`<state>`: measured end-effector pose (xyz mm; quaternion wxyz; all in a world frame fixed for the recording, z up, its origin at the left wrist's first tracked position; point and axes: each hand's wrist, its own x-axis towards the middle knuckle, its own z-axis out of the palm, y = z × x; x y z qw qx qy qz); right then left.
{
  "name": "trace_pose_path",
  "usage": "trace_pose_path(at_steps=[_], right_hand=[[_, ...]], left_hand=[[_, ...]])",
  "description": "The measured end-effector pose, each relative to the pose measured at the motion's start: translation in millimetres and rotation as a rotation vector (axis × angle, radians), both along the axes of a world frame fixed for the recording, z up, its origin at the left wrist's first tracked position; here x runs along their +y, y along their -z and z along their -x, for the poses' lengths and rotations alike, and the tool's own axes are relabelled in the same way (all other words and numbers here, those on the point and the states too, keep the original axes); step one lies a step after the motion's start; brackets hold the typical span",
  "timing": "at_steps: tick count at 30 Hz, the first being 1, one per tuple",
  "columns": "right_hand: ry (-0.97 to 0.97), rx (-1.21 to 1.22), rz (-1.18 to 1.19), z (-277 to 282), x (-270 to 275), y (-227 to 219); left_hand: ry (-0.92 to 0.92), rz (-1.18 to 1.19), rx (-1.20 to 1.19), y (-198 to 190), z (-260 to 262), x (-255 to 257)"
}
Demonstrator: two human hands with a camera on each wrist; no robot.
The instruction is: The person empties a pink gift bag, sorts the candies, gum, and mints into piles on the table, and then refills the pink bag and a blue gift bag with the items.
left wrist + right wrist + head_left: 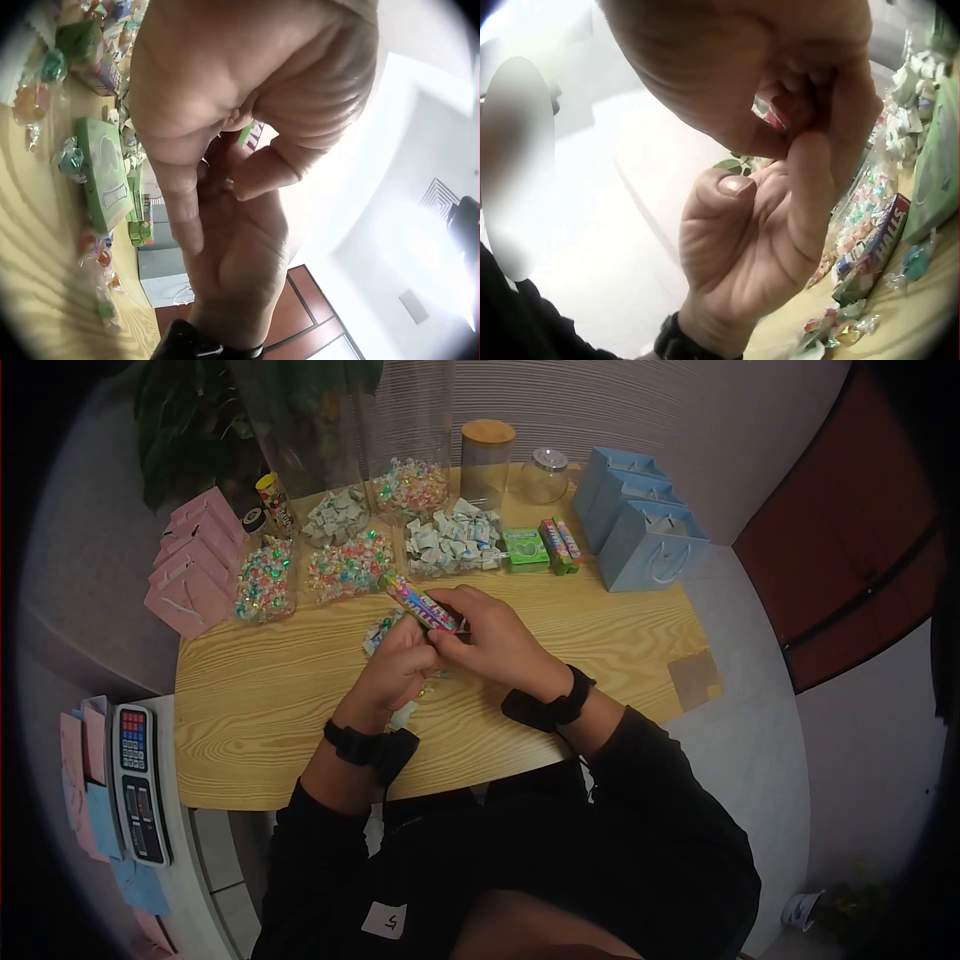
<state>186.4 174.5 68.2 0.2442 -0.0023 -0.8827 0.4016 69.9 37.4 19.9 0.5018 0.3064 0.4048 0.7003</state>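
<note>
In front of my chest both hands meet around a colourful stick pack of candies, tilted, its far end sticking out toward the back of the table. My right hand pinches its near part between thumb and fingers. Curled close under it, my left hand grips the pack from the other side. In the left wrist view only a strip of the candy pack with printed letters shows between the fingers. Wrapped candies lie on the table beneath the hands. A green flat box stands near them.
Clear bins of wrapped candies and white packets line the back. Right of them are green boxes, stick packs and blue gift bags. Pink bags stand left, jars behind, a scale beside the table.
</note>
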Motion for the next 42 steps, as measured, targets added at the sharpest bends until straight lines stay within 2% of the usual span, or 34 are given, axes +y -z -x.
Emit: trace_pose_path(at_steps=[2,4,7,9,12,15,16,17,19,20,22,23,25,26,28,29,31,32,34,38,40,42], right_hand=[[0.017,0.025,0.000,0,6,9],[-0.017,-0.120,0.548,-6,18,16],[0.166,0.025,0.763,-33,62,15],[0.342,-0.034,0.671,-61,99,20],[0.521,-0.291,0.503,-94,119,18],[0.597,-0.292,0.432,-115,141,24],[0.715,-0.281,0.354,-123,155,27],[0.731,-0.284,0.356,-132,162,30],[0.827,-0.201,-0.258,-151,172,36],[0.838,-0.206,-0.261,-160,174,38],[0.697,-0.289,-0.350,-173,173,38],[0.698,-0.293,-0.349,-173,172,37],[0.642,-0.590,-0.301,-169,165,33],[0.643,-0.591,-0.299,-167,160,30],[0.553,-0.491,0.253,-163,148,28],[0.553,-0.492,0.258,-160,143,25],[0.546,-0.628,0.569,-156,136,19],[0.546,-0.630,0.572,-154,134,16],[0.641,-0.723,0.288,-153,132,13],[0.681,-0.787,0.156,-164,150,31],[0.792,-0.625,-0.281,-170,146,36],[0.762,-0.636,-0.239,-165,110,18]], left_hand=[[0.040,0.021,0.044,-12,-10,1],[0.065,-0.003,0.023,-28,-20,0],[0.008,0.016,0.054,-26,-13,-3],[-0.016,0.012,0.062,-23,-6,-3],[-0.044,0.032,0.072,-27,-6,-3],[-0.067,0.032,0.101,-25,-7,-2],[-0.054,0.033,0.096,-24,-6,-2],[-0.069,0.031,0.097,-24,-5,-3],[-0.084,0.026,0.094,-23,-1,-3],[-0.074,0.023,0.090,-23,1,-3],[-0.119,0.034,0.080,-23,4,-4],[-0.117,0.036,0.077,-24,3,-4],[-0.119,0.043,0.086,-27,2,-4],[-0.117,0.044,0.086,-26,3,-3],[-0.116,0.050,0.088,-24,3,-3],[-0.114,0.055,0.089,-24,3,-4],[-0.124,0.065,0.092,-24,3,-4],[-0.123,0.068,0.090,-23,3,-4],[-0.129,0.082,0.109,-22,4,-4],[-0.124,0.107,0.130,-18,5,-3],[-0.134,0.120,0.145,-19,5,-3],[-0.131,0.122,0.148,-17,6,-2]])
